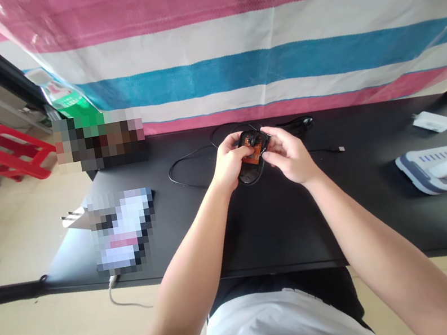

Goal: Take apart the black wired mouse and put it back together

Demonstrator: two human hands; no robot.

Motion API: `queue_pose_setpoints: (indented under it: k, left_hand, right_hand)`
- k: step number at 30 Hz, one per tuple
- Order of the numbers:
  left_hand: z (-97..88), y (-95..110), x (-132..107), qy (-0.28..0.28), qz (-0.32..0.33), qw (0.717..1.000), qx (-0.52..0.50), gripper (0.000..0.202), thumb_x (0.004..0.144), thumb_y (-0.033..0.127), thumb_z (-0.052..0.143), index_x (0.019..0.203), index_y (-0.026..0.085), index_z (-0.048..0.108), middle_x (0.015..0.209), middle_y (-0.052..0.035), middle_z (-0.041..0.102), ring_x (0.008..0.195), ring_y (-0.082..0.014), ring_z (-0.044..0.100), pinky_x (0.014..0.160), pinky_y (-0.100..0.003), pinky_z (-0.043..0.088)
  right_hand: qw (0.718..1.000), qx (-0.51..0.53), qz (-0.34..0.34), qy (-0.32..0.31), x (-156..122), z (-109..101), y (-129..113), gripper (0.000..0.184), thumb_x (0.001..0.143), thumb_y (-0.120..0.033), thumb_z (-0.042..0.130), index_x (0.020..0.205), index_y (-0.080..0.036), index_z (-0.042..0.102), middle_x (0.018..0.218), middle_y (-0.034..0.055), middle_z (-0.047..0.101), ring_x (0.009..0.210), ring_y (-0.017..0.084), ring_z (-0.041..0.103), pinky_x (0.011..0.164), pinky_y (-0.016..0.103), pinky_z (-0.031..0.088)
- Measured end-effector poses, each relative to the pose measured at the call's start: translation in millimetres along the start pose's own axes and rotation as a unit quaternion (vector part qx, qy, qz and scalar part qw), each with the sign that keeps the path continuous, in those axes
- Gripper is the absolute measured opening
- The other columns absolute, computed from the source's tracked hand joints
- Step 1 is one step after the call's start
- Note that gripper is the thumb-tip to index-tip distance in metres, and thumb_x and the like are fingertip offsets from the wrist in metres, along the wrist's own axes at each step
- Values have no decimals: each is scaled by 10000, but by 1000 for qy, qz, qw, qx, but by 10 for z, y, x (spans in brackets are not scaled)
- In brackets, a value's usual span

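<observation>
An opened black computer mouse (pixel 253 174) is held just above the black table, its orange circuit board (pixel 251 159) exposed. My left hand (pixel 229 162) grips the mouse's left side, with the thumb lying over the board. On the other side, my right hand (pixel 290 155) has its thumb and fingers closed about the right edge of the mouse, near a thin dark wire. Whether those fingertips pinch the wire or the shell is too small to make out. A black cable (pixel 170 168) loops over the table behind and left of the hands.
On the black table (pixel 277 233), a USB plug (pixel 340 149) lies right of my hands. Farther right are a white charger (pixel 432 121) and a power strip (pixel 421 171). A blurred phone (pixel 125 230) and a plug adapter (pixel 80 219) lie left. Behind hangs a striped sheet (pixel 208 75).
</observation>
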State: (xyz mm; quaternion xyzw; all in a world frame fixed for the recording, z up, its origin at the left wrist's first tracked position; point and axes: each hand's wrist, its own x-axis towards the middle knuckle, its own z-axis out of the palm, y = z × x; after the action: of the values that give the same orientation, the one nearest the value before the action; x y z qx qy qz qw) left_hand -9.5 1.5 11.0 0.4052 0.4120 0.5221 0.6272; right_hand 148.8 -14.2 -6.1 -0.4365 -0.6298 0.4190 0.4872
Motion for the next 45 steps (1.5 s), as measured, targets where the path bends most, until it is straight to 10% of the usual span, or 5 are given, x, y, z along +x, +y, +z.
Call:
queue_pose_setpoints:
  k: [16, 32, 45]
  left_hand:
    - [4, 41, -40, -81, -33, 995, 39, 376, 546, 89, 674, 914, 156, 646, 676, 22, 673, 602, -146, 658, 604, -260, 528]
    - [-37, 19, -4, -57, -30, 996, 64, 389, 558, 95, 683, 943, 152, 667, 694, 0, 694, 614, -140, 650, 623, -257, 526]
    - [-30, 71, -32, -94, -57, 990, 88, 381, 596, 63, 650, 966, 152, 656, 653, 23, 661, 588, -129, 629, 605, -245, 500]
  right_hand:
    - [982, -182, -34, 29, -12, -126, -76, 575, 873, -661, 508, 545, -205, 384, 494, -44, 356, 503, 85, 340, 519, 283, 259]
    - [987, -146, -58, 33, -31, -185, -132, 304, 724, -389, 688, 574, -210, 493, 502, -34, 471, 483, 97, 389, 505, 278, 299]
    - [990, -110, -78, 31, 0, -175, -91, 253, 687, -339, 745, 599, -197, 555, 963, 104, 725, 751, 200, 646, 634, 335, 493]
